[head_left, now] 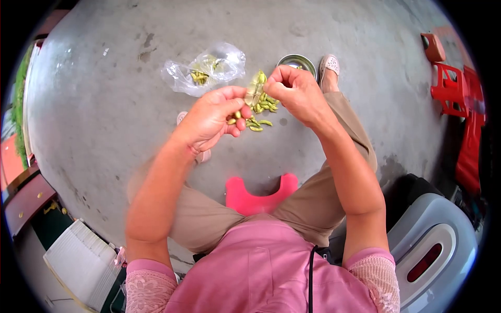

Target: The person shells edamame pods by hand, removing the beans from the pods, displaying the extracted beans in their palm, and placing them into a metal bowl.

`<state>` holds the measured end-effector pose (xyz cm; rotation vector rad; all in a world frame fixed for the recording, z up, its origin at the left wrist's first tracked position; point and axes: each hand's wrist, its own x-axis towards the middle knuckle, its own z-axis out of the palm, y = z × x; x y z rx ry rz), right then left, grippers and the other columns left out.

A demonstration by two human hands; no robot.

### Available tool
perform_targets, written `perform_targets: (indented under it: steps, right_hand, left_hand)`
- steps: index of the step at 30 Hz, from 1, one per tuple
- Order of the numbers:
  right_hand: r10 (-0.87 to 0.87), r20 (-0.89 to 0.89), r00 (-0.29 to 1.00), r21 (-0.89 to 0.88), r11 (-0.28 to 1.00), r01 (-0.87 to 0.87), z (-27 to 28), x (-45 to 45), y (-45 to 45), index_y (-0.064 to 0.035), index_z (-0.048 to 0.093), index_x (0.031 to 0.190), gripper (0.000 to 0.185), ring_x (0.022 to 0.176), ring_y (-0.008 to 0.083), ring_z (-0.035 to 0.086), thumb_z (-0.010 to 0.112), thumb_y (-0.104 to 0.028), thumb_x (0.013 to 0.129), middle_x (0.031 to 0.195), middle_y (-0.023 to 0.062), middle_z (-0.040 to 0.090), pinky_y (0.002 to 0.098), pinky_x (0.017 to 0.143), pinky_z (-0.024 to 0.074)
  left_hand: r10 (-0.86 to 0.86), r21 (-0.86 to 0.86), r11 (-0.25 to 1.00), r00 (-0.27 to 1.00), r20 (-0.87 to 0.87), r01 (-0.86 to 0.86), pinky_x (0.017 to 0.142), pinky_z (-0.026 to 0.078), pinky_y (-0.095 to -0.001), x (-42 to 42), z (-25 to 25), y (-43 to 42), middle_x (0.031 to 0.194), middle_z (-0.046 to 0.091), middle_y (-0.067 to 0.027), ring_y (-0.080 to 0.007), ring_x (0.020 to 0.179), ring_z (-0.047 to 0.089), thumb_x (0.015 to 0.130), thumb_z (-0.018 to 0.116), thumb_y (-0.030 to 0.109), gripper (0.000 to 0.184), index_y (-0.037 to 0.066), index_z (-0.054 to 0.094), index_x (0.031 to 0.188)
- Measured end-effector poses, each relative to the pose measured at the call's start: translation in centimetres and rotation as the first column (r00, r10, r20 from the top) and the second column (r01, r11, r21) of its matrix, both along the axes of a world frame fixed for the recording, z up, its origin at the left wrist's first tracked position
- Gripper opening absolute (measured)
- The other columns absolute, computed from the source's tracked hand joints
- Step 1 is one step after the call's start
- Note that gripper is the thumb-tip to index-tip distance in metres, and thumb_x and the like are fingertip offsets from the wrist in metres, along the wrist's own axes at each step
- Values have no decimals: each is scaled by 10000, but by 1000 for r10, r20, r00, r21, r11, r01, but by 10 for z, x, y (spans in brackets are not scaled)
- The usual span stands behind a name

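Observation:
A split-open green bean pod [254,89] is held up between my two hands, its pale inside showing. My left hand [214,116] pinches the pod's lower end between thumb and forefinger, and a few loose beans [232,121] rest against its curled fingers. At the pod's upper right edge, my right hand [298,95] is closed in a pinch, thumb against forefinger. Below them on the floor lies a small pile of green pods [267,104]. A clear plastic bag [180,77] with more pods inside sits beyond my left hand. Behind my right hand stands a metal bowl [309,62], partly covered.
A pink stool [241,197] shows between my knees on the concrete floor [130,99]. Red plastic stools [450,89] stand at the far right. A grey-blue plastic object [454,221] is close on my right, and a white slatted object [81,261] at lower left.

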<state>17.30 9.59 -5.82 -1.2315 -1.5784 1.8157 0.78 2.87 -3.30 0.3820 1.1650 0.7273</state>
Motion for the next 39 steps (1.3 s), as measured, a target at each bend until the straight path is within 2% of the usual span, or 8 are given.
perform_targets:
  steps: [5, 6, 9, 11, 22, 28, 32, 39]
  right_hand:
    - [96, 114, 989, 144, 983, -112, -5, -1, -5, -10, 551, 647, 206, 509, 106, 476, 561, -215, 655, 546, 72, 523, 268, 482, 401]
    - [136, 123, 983, 172, 973, -156, -2, -3, -12, -30, 502, 628, 134, 539, 64, 429, 525, -151, 684, 533, -2, 457, 236, 474, 366]
    - [193, -18, 981, 253, 950, -182, 0, -12, -22, -20, 545, 642, 244, 519, 168, 490, 538, -264, 639, 561, 131, 522, 317, 500, 398]
    - [229, -176, 957, 196, 961, -194, 18, -4, -20, -20, 542, 617, 254, 527, 220, 510, 537, -274, 612, 568, 143, 531, 329, 500, 403]
    - [134, 78, 988, 251, 956, -150, -7, -12, 2, -23, 576, 584, 354, 579, 296, 543, 574, -376, 579, 572, 156, 546, 368, 521, 418]
    - [291, 152, 945, 145, 939, -313, -5, -11, 6, -17, 604, 652, 429, 545, 214, 531, 547, -442, 663, 589, 137, 560, 341, 499, 393]
    - [285, 60, 957, -25, 959, -284, 8, -21, 4, -54, 469, 575, 267, 484, 75, 348, 524, -269, 723, 522, -16, 422, 239, 433, 288]
    - [237, -161, 958, -310, 909, -278, 11, -40, -3, -66, 453, 639, 120, 460, 44, 312, 478, -149, 722, 522, -37, 388, 198, 422, 236]
  left_hand:
    - [105, 150, 987, 957, -272, -66, 477, 356, -187, -1, 7, 7, 708, 488, 3, -62, 562, 441, 819, 503, 206, 232, 30, 524, 969]
    - [86, 123, 991, 952, -294, -51, 471, 352, -183, 2, 6, 7, 708, 492, 4, -54, 556, 433, 802, 527, 212, 219, 35, 540, 929]
    - [-51, 134, 987, 967, -249, 87, 413, 346, -159, -7, -6, 2, 733, 517, -14, -48, 525, 443, 779, 555, 195, 182, 45, 532, 880]
    - [-67, 132, 987, 977, -201, 95, 378, 348, -147, -9, -1, 3, 726, 527, -21, -48, 516, 463, 763, 573, 170, 171, 44, 524, 868]
    - [-59, 126, 988, 980, -191, 85, 426, 387, -162, -11, -13, 13, 738, 535, -26, -64, 518, 470, 756, 540, 88, 292, -22, 470, 1017]
    - [-170, 78, 978, 953, -252, 196, 527, 415, -171, -16, 5, 16, 812, 566, -53, -76, 652, 511, 796, 520, 158, 255, -13, 533, 984]
    - [-45, 41, 998, 969, -241, 57, 482, 422, -198, -23, 25, 7, 814, 580, -89, -94, 644, 534, 791, 492, 119, 257, -37, 508, 995]
    - [86, 44, 995, 990, 110, -91, 491, 410, -213, -44, 16, -12, 806, 552, -96, -111, 594, 503, 767, 398, 18, 273, -54, 468, 1021]
